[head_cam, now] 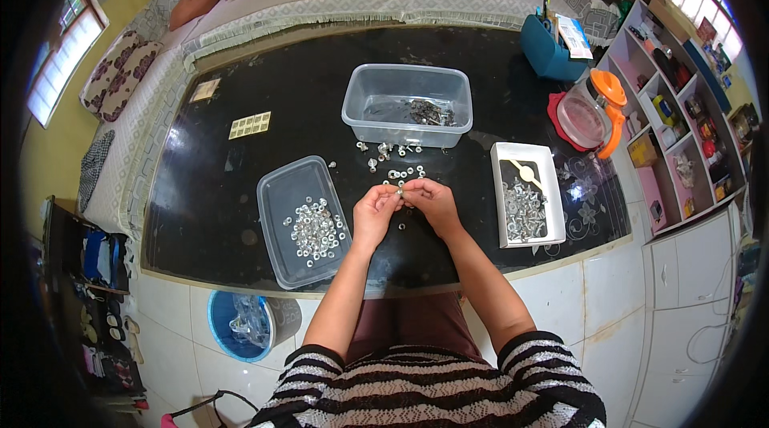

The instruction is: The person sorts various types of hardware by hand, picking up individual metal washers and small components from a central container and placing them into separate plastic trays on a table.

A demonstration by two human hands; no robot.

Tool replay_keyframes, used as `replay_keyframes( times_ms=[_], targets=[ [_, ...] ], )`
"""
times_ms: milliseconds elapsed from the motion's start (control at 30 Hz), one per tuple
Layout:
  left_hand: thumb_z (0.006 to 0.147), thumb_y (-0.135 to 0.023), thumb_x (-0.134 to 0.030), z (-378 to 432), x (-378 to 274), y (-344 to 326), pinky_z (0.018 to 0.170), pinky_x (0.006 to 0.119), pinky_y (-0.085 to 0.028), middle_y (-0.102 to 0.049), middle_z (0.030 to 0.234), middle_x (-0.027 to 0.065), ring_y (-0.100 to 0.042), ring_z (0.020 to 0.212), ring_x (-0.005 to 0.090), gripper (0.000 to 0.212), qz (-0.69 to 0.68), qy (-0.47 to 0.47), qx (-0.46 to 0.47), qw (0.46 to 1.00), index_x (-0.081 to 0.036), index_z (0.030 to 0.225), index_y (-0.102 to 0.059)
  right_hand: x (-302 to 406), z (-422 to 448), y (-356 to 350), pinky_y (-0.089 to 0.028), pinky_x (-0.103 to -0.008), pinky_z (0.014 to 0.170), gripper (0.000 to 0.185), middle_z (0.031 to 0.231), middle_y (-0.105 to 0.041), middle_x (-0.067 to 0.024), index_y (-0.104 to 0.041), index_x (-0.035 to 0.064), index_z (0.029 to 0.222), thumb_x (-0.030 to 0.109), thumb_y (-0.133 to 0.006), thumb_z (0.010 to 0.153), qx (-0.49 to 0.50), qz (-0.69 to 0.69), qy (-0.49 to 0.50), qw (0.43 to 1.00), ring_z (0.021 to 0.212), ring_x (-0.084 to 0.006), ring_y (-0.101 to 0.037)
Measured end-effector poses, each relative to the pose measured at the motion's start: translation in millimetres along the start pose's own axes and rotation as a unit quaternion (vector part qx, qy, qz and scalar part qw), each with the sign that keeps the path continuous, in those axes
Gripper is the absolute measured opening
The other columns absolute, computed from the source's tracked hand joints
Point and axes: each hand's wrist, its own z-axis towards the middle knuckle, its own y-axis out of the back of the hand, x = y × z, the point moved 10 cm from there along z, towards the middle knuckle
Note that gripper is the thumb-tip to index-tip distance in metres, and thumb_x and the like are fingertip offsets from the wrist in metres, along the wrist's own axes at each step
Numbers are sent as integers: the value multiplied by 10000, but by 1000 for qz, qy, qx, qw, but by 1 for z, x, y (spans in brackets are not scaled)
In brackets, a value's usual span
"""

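My left hand [373,213] and my right hand [435,204] meet fingertip to fingertip over the black tabletop. Between them they pinch a small metal fastener [399,192], mostly covered by the fingers. Loose metal nuts [411,171] lie just beyond my fingers, and a single nut [402,226] rests between my wrists. Farther out, several bolts [384,150] are scattered before a clear plastic tub [407,134], which holds a dark pile of small hardware [429,113]. A shallow plastic lid [273,217] at left carries many nuts [313,229].
At right, a white cardboard box [557,211] contains screws and bolts [524,211]. Beyond it stand a glass jug with an orange lid [586,112] and a teal holder [544,55]. A sticker sheet [249,125] lies at left. Below the table edge is a blue-rimmed bin [219,332].
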Motion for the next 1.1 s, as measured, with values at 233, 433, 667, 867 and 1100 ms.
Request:
replay_keyframes(
  times_ms=[233,433,667,867,1100],
  targets=[
    [834,-488,-72,0,7,1,605,189,-440,-563,740,28,-524,634,70,86,35,-1,-2,999,3,860,-521,3,-1,-1,-450,-207,617,112,761,-586,-68,-544,-38,877,26,-539,785,-5,-35,26,999,671,-116,-571],
    [875,-428,-191,-1,-2,-1,562,199,-416,-539,700,17,-495,591,68,184,171,0,5,985,-28,813,-487,9,-4,-6,-452,-203,586,84,722,-579,-56,-541,-37,857,13,-530,791,-9,-100,69,993,638,-100,-563],
    [878,-407,-210,0,-3,-1,520,203,-399,-515,618,17,-481,548,71,206,157,-8,9,988,-36,781,-460,4,-3,-6,-451,-195,565,78,717,-580,-51,-554,-25,834,30,-555,779,-8,-91,63,994,623,-88,-562],
    [875,-410,-194,-2,-12,-1,462,223,-381,-484,548,19,-458,478,73,217,233,-17,-36,972,-34,734,-454,8,-4,-2,-462,-198,565,100,731,-583,-57,-564,-23,812,49,-593,749,-39,-186,83,978,639,-87,-579],
    [873,-415,-191,-4,-15,3,441,229,-379,-489,549,24,-458,460,80,231,235,-41,-63,969,-30,713,-455,30,-10,-11,-467,-205,549,87,731,-573,-64,-575,-20,798,30,-599,731,-51,-270,151,950,629,-112,-593]
  ],
)
